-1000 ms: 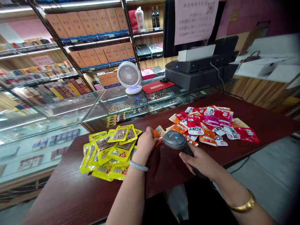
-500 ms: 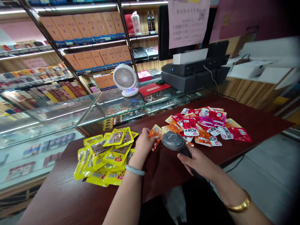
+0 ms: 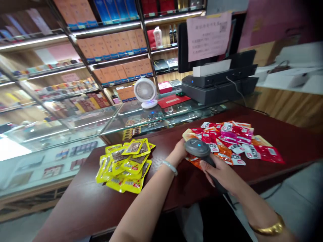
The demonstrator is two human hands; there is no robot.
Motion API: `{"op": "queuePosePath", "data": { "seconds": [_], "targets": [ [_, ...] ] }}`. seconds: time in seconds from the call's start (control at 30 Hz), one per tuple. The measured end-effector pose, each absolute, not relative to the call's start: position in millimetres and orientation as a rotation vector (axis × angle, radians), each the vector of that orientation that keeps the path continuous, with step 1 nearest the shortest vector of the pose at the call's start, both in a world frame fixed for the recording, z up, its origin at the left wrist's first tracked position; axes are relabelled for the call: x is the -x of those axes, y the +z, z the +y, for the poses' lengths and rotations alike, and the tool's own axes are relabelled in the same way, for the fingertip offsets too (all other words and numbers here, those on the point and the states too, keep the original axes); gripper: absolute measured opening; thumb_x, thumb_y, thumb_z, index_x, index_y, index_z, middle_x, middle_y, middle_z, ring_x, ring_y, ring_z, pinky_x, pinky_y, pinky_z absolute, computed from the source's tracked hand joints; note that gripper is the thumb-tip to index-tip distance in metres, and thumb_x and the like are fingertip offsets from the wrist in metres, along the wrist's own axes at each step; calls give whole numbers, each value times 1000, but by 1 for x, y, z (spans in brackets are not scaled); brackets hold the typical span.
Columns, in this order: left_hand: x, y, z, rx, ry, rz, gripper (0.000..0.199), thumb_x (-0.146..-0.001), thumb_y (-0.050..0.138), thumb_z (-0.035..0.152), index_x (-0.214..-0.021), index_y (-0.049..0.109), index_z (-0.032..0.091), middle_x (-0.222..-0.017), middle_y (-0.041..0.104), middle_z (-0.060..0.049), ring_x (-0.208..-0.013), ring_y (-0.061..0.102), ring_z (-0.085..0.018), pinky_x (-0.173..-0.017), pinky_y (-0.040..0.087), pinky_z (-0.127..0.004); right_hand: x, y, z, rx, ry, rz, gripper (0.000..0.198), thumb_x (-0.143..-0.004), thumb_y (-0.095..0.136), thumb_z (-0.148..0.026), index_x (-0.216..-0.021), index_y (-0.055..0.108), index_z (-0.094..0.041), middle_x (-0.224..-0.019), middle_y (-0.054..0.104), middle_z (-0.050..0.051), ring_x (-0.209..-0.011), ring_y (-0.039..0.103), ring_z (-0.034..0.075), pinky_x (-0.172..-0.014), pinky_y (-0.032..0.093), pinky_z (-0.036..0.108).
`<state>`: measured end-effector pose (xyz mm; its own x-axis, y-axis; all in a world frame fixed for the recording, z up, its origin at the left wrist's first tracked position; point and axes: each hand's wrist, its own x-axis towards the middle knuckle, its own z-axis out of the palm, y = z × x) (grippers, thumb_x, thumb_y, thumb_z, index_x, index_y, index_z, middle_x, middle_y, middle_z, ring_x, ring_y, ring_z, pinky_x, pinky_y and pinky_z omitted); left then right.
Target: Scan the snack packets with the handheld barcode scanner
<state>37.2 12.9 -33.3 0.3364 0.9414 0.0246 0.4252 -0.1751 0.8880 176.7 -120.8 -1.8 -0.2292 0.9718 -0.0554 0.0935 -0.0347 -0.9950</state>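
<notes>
Grey plastic barcode scanner (image 3: 198,148), gripped by the right hand (image 3: 223,173), hides the fingertips of the left hand (image 3: 180,152); I cannot tell whether they grasp anything. Red and orange snack packets (image 3: 228,137) lie piled just beyond. A glass display case (image 3: 151,123) holds yellow packs (image 3: 127,134). Both forearms (image 3: 148,205) stretch forward.

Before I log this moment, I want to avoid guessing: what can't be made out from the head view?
All in the head view:
What the left hand holds, if anything: the ends of its fingers are hidden behind the scanner.
Lower packets in the red and orange pile: covered by those on top.
Small print on the pink sheet: blurred.
Tops of the shelves: cut off by the upper edge.
</notes>
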Motion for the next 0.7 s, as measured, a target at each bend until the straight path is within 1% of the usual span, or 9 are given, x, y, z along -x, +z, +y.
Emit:
{"op": "queuePosePath", "data": {
  "seconds": [0.13, 0.2, 0.27, 0.33, 0.4, 0.47, 0.57, 0.63, 0.7],
  "targets": [
    [-28, -35, 23, -1921, 655, 1421, 19, -71, 69, 18, -89, 74, 12, -95, 73, -12, -96, 65, -25, -94, 48, -37, -171, 2, -115, 1241, 1352, -1450, 43, -87, 54, -60, -103, 49, -20, -43, 46, -10, -35, 43, 11, -38, 34, 22],
    [-11, -33, 19, -2081, 625, 1502, 16, -73, 67, 20, -85, 75, 14, -93, 72, -12, -95, 65, -25, -95, 47, -35, -166, 8, -111, 1274, 1326, -1487, 41, -86, 54, -60, -98, 49, -21, -43, 47, -9, -36, 45, 11, -38, 35, 22],
    [14, -24, 13, -2246, 607, 1570, 17, -78, 62, 24, -83, 76, 16, -90, 73, -13, -88, 66, -23, -89, 48, -32, -157, 16, -104, 1276, 1336, -1530, 40, -86, 55, -60, -93, 49, -22, -44, 47, -9, -36, 45, 11, -39, 35, 22],
    [46, -11, 5, -2313, 630, 1649, 21, -82, 59, 28, -87, 77, 18, -88, 73, -13, -83, 66, -23, -84, 49, -31, -146, 24, -95, 1214, 1405, -1573, 39, -86, 56, -59, -91, 49, -22, -49, 47, -9, -36, 45, 10, -38, 36, 21],
    [84, 3, -3, -2328, 659, 1808, 25, -84, 58, 31, -99, 75, 21, -98, 72, -11, -93, 64, -24, -88, 47, -32, -132, 31, -84, 1113, 1508, -1591, 40, -84, 58, -59, -91, 48, -22, -57, 49, -8, -37, 44, 8, -37, 36, 20],
    [121, 15, -11, -2261, 616, 2123, 33, -84, 59, 39, -108, 71, 20, -107, 69, -14, -104, 60, -27, -95, 43, -37, -116, 36, -73, 1032, 1598, -1596, 41, -83, 60, -59, -92, 48, -21, -63, 50, -7, -37, 43, 6, -36, 36, 20],
    [167, 22, -18, -2045, 514, 2598, 49, -80, 60, 53, -111, 67, 15, -116, 63, -20, -116, 51, -36, -100, 37, -46, -93, 41, -57, 931, 1720, -1616, 42, -82, 62, -59, -92, 48, -21, -66, 51, -7, -37, 43, 5, -35, 36, 18],
    [187, 18, -18, -1949, 415, 2691, 53, -78, 60, 59, -109, 66, 17, -120, 61, -22, -122, 47, -38, -102, 33, -50, -79, 42, -46, 901, 1777, -1638, 42, -81, 63, -59, -93, 48, -21, -65, 52, -7, -36, 44, 4, -34, 36, 18],
    [199, 12, -15, -1914, 326, 2659, 52, -76, 60, 61, -107, 66, 19, -125, 60, -21, -129, 41, -38, -106, 26, -52, -69, 42, -36, 901, 1810, -1645, 43, -80, 64, -59, -92, 48, -21, -65, 53, -7, -37, 44, 4, -33, 37, 17]
  ]
}}
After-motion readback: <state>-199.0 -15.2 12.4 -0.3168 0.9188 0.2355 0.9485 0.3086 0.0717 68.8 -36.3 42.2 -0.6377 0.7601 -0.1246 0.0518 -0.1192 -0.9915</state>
